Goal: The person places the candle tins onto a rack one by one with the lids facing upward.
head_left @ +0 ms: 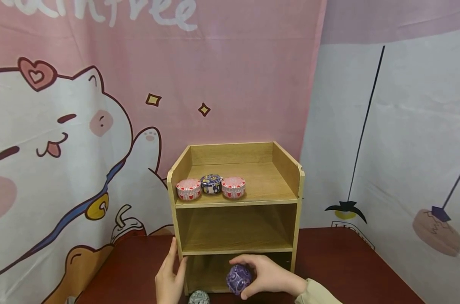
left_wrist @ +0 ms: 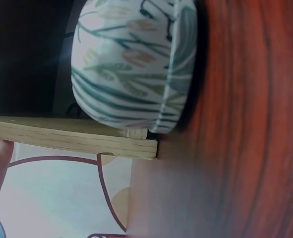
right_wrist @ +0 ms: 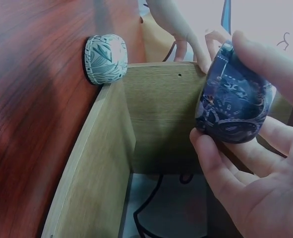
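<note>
My right hand grips a purple patterned round tin between thumb and fingers, in front of the shelf's lowest compartment. In the right wrist view that tin looks dark blue and is tilted. My left hand rests with its fingers along the left side panel of the small wooden shelf. A white tin with green leaf print stands on the table close to the shelf's front left corner; only its top shows in the head view.
On the top shelf stand two pink-and-red tins with a blue patterned tin between them, all toward the left. The dark red table extends to both sides. A printed curtain hangs behind.
</note>
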### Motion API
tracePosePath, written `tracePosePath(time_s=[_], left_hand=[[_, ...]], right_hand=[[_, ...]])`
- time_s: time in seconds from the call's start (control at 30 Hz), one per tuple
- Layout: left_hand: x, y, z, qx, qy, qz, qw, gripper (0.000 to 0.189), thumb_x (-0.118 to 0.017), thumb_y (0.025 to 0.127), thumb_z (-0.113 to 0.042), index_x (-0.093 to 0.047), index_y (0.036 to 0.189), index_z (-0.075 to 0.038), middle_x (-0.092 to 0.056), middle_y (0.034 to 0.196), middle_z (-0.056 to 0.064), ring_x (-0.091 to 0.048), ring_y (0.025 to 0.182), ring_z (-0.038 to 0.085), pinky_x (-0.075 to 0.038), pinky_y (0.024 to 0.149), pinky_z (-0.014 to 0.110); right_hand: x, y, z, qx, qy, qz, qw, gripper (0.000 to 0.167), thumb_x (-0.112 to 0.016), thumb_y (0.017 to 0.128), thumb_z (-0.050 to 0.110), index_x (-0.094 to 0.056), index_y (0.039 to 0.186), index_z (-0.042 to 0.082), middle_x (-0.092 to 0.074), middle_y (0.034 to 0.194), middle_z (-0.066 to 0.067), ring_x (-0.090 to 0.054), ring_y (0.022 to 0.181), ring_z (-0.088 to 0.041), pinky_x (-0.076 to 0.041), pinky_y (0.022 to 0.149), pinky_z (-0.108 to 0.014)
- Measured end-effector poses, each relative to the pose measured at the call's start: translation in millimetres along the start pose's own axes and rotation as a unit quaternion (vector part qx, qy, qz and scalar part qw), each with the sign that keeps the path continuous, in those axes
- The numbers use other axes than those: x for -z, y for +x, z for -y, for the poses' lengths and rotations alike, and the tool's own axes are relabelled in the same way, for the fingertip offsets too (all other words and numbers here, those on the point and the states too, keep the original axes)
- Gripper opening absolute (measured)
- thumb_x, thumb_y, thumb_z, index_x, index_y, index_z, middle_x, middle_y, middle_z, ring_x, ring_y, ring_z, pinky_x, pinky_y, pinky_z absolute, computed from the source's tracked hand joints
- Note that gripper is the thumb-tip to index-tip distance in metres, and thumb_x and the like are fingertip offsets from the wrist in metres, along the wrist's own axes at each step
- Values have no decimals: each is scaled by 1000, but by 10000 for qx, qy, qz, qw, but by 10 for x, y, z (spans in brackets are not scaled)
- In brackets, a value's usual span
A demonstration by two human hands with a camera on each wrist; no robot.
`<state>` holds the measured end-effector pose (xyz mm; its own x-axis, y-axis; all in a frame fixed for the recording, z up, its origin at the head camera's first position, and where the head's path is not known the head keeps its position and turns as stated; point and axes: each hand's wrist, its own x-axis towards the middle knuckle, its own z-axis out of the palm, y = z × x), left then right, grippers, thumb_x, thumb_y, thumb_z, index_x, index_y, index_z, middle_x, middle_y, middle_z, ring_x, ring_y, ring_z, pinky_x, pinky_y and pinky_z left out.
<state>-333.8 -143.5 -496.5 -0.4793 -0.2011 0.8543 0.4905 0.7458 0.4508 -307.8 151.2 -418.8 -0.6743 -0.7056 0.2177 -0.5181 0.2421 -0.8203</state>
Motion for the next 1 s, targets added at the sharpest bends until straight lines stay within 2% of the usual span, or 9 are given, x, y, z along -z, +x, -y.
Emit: tracePosePath(time_s=[0.23,0.33,0.63,1.0], left_hand=[[6,16,2,34,-28,46,10000,81,-83,73,0,-49,145,-16,-68,113,18,-67,93,32,-53,64,49],[9,22,6,94,-41,115,9999,81,-82,74,-1,-48,146,-18,-68,113,19,-67,92,34,-54,62,49],[12,22,9,128,-55,171,9998,81,-82,75,-1,-47,147,-19,-66,116,18,-67,92,34,-54,62,49],[9,-8,7,264,-49,251,9993,82,-81,77,-2,-45,147,-21,-66,118,17,-66,93,33,-54,62,48]], right_hand=[[17,-1,29,-126,222,-6,9997,66,-84,76,16,-55,136,10,-57,129,-9,-61,101,-10,-52,82,-25],[22,5,45,-184,117,-67,9997,65,-84,74,13,-57,133,11,-57,127,-12,-62,100,-9,-52,81,-25],[45,10,95,-316,-64,-130,9994,62,-84,74,18,-59,130,15,-60,121,0,-62,98,-9,-52,81,-24],[45,11,132,-337,43,-290,9990,62,-86,72,17,-60,128,16,-62,116,1,-62,95,-11,-52,81,-25]])
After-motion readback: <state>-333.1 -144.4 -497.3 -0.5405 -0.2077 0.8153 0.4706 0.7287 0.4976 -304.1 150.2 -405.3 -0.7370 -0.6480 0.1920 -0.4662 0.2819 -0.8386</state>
